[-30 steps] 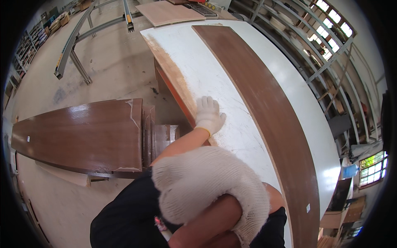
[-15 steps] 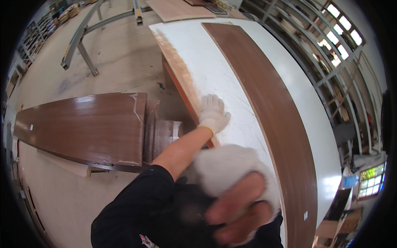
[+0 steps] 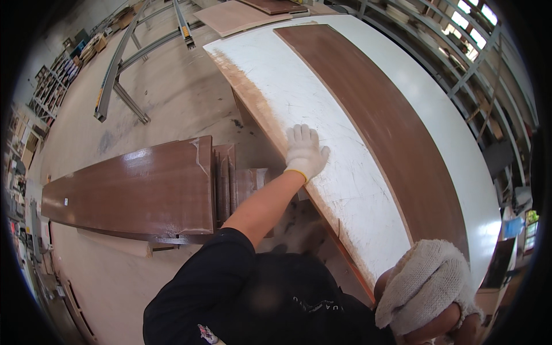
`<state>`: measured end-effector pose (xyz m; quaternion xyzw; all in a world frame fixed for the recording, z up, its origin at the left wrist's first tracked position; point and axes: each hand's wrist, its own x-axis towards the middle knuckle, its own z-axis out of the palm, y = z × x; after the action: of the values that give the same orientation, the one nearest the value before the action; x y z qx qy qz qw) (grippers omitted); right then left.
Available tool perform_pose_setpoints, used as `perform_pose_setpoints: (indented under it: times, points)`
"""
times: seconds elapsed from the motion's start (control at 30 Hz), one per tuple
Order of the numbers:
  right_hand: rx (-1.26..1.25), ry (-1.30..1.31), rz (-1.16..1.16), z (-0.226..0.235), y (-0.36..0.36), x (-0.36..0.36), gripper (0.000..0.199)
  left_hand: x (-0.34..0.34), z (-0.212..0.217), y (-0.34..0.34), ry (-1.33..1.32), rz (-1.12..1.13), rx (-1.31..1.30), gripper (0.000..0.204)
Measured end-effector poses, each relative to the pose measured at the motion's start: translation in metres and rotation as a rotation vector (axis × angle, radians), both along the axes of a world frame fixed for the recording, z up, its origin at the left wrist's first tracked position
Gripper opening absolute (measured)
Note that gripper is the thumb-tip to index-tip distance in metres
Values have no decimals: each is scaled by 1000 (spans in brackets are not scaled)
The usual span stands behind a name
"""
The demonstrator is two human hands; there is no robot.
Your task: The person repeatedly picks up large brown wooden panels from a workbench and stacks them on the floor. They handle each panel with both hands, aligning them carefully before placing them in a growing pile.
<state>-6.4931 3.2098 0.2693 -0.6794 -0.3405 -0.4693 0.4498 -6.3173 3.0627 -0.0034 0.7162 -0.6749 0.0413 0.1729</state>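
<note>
My left hand, in a white knit glove with a yellow cuff, lies flat with fingers spread on the worn edge of a white-topped table. Nothing is in it. A long brown wood-grain board lies lengthwise on that table, to the right of this hand. At the lower right, my right hand is over the board's near end and hides it. Its glove leaves some fingers bare, and they are curled under. Whatever they hold, if anything, is hidden.
A stack of glossy brown boards stands left of the table. Metal rails on legs are farther back on the floor. Pale panels lie beyond the table's far end. Metal shelving runs along the right.
My right hand has moved right, from in front of my body to over the board's near end. My left hand remains flat on the table's edge. The whole view has shifted a little.
</note>
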Motion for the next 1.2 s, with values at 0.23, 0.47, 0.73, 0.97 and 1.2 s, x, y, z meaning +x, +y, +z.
perform_pose_setpoints:
  times: [0.23,0.47,0.73,0.97,1.2]
  points:
    - [-8,-76,-245,19,18,10,22,0,2,0,21,-10,-42,56]
    - [174,177,-227,10,18,-23,9,1,3,0,17,-29,-24,56]
    - [920,628,-1012,-68,-127,-21,14,-5,5,1,-22,3,-27,53]
    - [1555,655,-830,-187,-348,-25,43,-2,12,3,70,-56,-2,56]
    - [1611,581,-696,-230,-507,36,53,-1,25,0,131,-98,57,51]
